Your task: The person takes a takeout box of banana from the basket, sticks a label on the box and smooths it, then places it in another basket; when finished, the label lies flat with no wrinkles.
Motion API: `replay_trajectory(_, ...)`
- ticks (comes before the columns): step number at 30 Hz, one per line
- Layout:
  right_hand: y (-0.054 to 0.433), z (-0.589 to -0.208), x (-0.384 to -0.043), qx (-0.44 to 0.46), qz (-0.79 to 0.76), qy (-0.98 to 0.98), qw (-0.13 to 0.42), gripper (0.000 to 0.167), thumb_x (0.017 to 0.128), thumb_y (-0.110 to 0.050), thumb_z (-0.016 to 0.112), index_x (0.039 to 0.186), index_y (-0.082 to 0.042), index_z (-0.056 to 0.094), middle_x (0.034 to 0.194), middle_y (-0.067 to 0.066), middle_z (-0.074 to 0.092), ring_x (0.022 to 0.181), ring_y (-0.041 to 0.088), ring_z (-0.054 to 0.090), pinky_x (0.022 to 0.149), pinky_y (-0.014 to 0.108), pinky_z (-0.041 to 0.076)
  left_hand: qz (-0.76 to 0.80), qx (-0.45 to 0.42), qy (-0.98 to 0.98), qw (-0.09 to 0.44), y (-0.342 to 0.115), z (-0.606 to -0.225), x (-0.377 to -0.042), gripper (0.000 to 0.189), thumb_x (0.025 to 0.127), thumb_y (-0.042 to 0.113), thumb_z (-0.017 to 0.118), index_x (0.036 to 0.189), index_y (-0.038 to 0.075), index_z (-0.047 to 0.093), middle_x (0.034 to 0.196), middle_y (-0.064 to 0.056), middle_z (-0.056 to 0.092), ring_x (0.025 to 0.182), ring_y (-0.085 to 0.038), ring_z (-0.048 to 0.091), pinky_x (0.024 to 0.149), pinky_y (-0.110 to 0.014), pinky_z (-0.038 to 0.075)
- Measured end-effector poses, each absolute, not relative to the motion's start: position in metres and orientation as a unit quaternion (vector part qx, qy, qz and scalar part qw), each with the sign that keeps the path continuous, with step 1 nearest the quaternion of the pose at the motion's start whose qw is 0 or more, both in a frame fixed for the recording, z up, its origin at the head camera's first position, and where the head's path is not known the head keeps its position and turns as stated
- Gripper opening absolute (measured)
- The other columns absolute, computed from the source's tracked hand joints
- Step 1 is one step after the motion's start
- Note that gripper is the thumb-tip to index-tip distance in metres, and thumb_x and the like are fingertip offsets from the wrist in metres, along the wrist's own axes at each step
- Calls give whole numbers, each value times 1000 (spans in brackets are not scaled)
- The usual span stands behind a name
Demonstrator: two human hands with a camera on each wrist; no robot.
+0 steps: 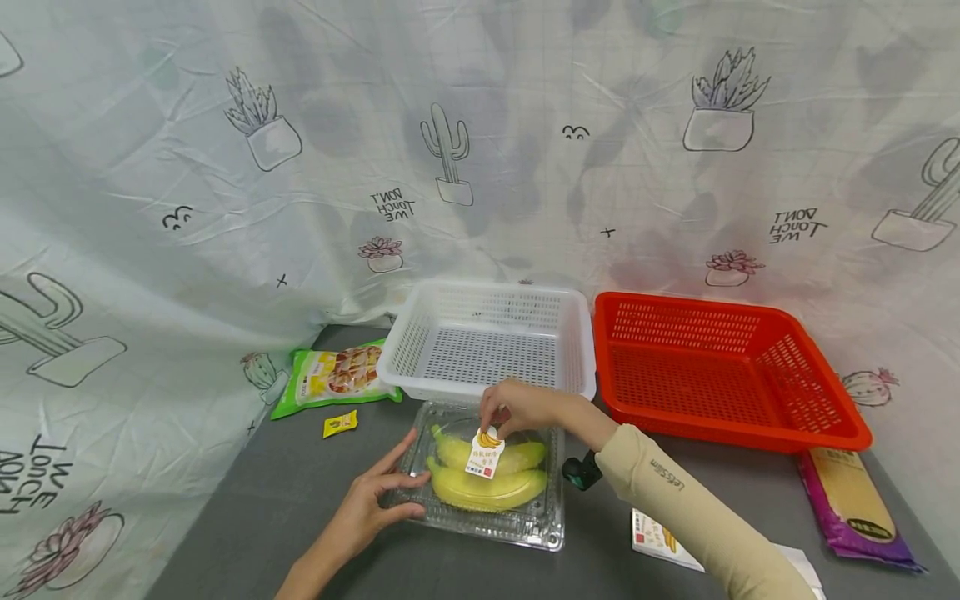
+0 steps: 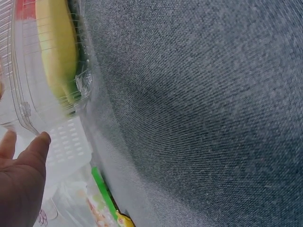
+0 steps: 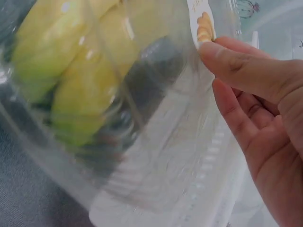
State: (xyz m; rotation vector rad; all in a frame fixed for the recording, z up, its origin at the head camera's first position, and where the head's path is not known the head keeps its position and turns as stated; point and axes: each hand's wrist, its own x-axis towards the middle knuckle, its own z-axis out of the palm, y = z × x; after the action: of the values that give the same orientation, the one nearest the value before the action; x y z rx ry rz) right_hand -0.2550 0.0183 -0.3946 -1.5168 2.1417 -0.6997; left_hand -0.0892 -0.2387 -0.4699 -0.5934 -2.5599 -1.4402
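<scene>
A clear plastic clamshell box (image 1: 551, 517) holding yellow bananas (image 1: 487, 487) rests on the dark tabletop. My right hand (image 1: 517, 408) pinches the top of a white label (image 1: 482, 463) between thumb and index finger, over the box's lid. The label bears a printed banana picture, and the right wrist view shows the thumb (image 3: 225, 56) on that picture. My left hand (image 1: 375, 496) touches the box's left side, its fingers extended and spread. In the left wrist view, a fingertip (image 2: 43, 138) meets the rim of the clear box (image 2: 28, 90).
Behind the box stand a white basket (image 1: 487, 388) and a red basket (image 1: 735, 429). A green snack bag (image 1: 337, 379) and a small yellow packet (image 1: 341, 423) lie left. More printed labels (image 1: 656, 537) lie near my right sleeve, and a purple-edged noodle-like pack (image 1: 855, 500) is far right.
</scene>
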Motion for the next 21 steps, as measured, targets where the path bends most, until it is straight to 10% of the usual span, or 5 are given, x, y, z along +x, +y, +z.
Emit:
replay_trajectory(10,38,-413,-230,-431,-401,804,84,9,90,-4,66,98,-4,72,97,3,66,88,15,61,82,30,53,-485,-144,-862,19,-240,-465,-88,43,75,23,80,115,11,72,154,-9,31,134,-42,34,92,-49,47)
replay_trajectory(15,53,-426,-192,-293,-482,824,40,23,91,-12,66,113,-3,69,123,12,59,114,31,53,96,51,44,-514,-142,-845,-27,-246,-463,-90,41,83,19,74,122,10,67,156,-7,27,138,-42,26,95,-55,42)
replay_trajectory(21,66,-437,-144,-192,-484,853,40,69,82,-34,76,139,-4,51,158,16,12,141,45,10,96,74,24,-502,-155,-846,92,-260,-458,-113,31,89,8,67,120,5,66,146,-11,42,130,-37,41,95,-45,45)
